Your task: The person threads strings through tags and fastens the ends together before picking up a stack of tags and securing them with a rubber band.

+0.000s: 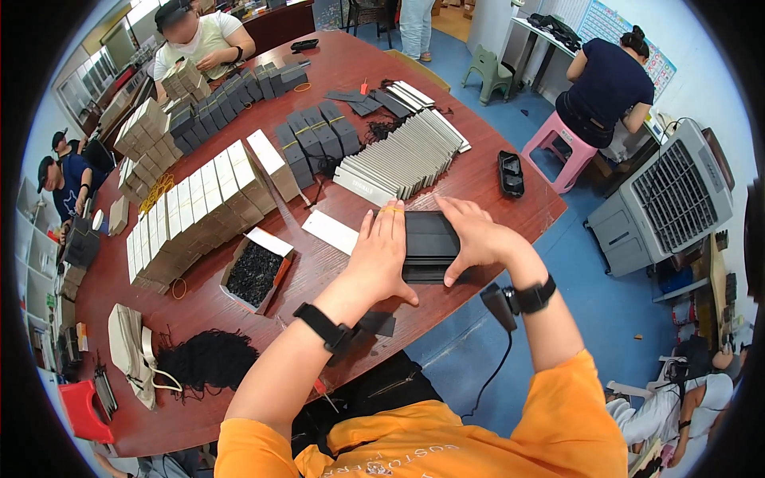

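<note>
Near the table's front edge lies a stack of flat black cards [430,233], its layered edges showing on the near side. My left hand [381,256] presses along the stack's left side, fingers together and thumb pointing toward me. From the right, my right hand [482,237] clasps the opposite side, its thumb at the near corner. A yellow rubber band [392,209] crosses the fingers of my left hand. Just left of that hand a white strip-shaped piece [331,231] lies flat. Beyond the stack, a long row of white-edged pieces [402,159] leans in a fan.
Left on the red-brown table [263,342] are bundled white-topped stacks [199,207], a box of small black bits [256,269], black cords [209,362] and a cloth pouch [131,350]. A black tray [511,174] lies right. Co-workers sit around; an air cooler [661,199] stands right.
</note>
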Demonstrator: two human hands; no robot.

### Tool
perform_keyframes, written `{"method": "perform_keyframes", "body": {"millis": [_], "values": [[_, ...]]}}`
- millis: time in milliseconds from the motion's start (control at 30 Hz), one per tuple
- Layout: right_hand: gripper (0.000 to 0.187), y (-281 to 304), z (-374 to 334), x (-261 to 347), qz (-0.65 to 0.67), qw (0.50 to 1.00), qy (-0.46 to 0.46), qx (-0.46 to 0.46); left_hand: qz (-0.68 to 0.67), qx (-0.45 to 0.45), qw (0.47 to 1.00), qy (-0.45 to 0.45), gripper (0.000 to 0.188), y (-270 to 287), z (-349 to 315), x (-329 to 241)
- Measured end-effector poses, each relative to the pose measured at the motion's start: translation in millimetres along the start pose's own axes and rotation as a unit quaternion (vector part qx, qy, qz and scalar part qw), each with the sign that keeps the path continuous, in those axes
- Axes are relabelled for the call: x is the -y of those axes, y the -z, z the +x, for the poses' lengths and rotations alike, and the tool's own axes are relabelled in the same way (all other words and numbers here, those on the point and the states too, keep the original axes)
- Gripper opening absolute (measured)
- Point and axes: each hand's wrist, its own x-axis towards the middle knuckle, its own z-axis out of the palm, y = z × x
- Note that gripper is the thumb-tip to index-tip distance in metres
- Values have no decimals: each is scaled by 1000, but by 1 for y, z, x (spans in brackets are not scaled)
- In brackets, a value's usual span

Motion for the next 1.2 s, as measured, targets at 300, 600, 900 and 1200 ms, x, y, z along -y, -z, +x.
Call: {"method": "perform_keyframes", "body": {"millis": [300,600,900,1200], "values": [[106,-15,8,-5,40,999,24,25,63,32,996,-62,119,-13,18,16],[98,-12,14,-23,69,994,88,-9,55,24,993,-100,98,-7,27,19],[95,-26,4,-22,11,993,109,-52,59,55,990,-116,79,-6,33,23],[67,-28,12,-13,-5,988,95,-121,26,-9,993,-115,71,-11,31,23]]}}
